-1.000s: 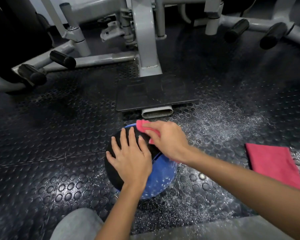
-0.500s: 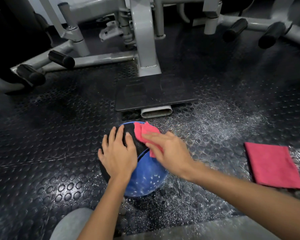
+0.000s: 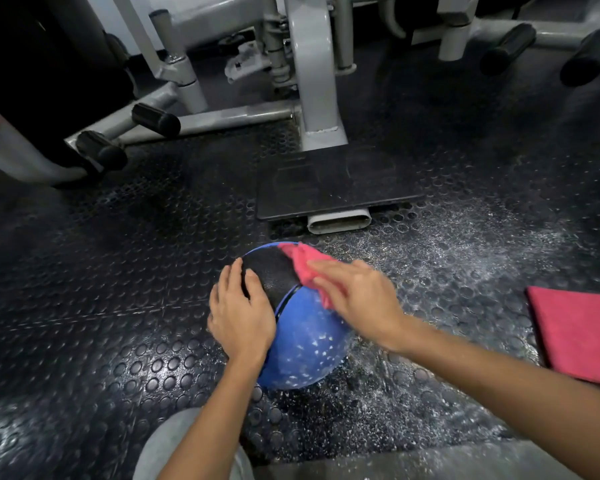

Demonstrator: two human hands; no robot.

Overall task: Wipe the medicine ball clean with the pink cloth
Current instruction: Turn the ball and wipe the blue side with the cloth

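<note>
A blue and black medicine ball [image 3: 305,351] sits on the studded rubber floor, its blue part speckled with white powder. My left hand [image 3: 241,315] lies flat on the ball's left side, fingers spread over the black panel. My right hand [image 3: 359,301] presses a crumpled pink cloth [image 3: 303,263] against the ball's upper right, fingers extended over it. Most of the cloth is hidden under that hand.
A second, folded pink cloth [image 3: 582,336] lies on the floor at the right. White powder is scattered on the floor around the ball. A black footplate [image 3: 336,188] and the grey frame of a gym machine [image 3: 312,81] stand just beyond the ball. My knee [image 3: 187,448] is below it.
The ball has turned, showing more blue on the near side. My left hand slid to the ball's left side, and my right hand with the cloth moved across its top.
</note>
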